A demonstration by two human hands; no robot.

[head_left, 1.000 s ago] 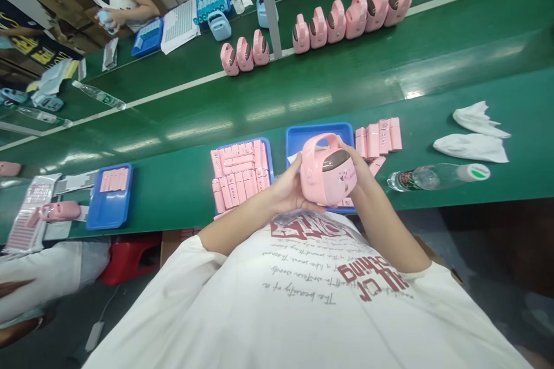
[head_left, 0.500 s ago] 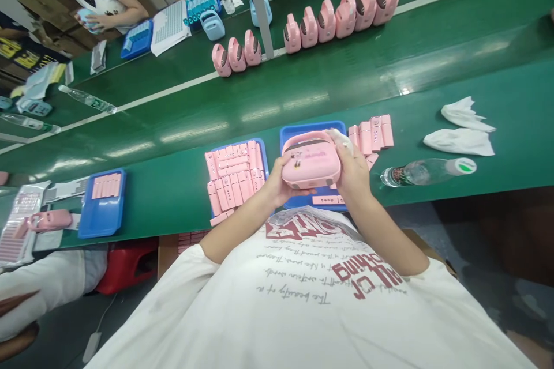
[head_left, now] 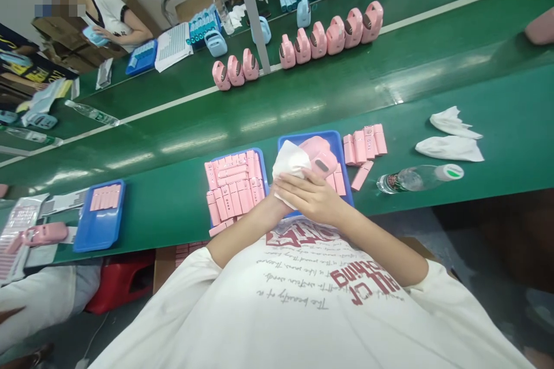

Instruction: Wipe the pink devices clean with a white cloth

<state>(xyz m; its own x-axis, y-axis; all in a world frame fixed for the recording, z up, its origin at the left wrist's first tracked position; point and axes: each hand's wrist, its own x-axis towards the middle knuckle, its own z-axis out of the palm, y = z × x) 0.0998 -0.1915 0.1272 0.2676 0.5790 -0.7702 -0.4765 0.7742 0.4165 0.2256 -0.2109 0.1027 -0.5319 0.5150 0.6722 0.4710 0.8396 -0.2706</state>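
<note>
A pink handled device (head_left: 319, 155) is held just over the blue tray (head_left: 305, 138) in front of me. A white cloth (head_left: 289, 165) lies against its left side. My right hand (head_left: 312, 196) reaches across from the right, its fingers pressed on the cloth's lower edge. My left hand (head_left: 272, 200) shows only at the wrist; its fingers are hidden under the right hand and the cloth. A second blue tray (head_left: 260, 153), packed with several small pink blocks (head_left: 236, 184), sits just left of my hands.
Loose pink blocks (head_left: 364, 144), a lying water bottle (head_left: 415, 177) and two white cloths (head_left: 450, 147) lie to the right. Rows of pink devices (head_left: 329, 37) stand on the green belt (head_left: 346, 86). Another blue tray (head_left: 99, 216) is at left. People work across the belt (head_left: 108, 11).
The pink device was turned over in both hands, then lowered toward the tray. My right hand has crossed over to the left with the white cloth against the device.
</note>
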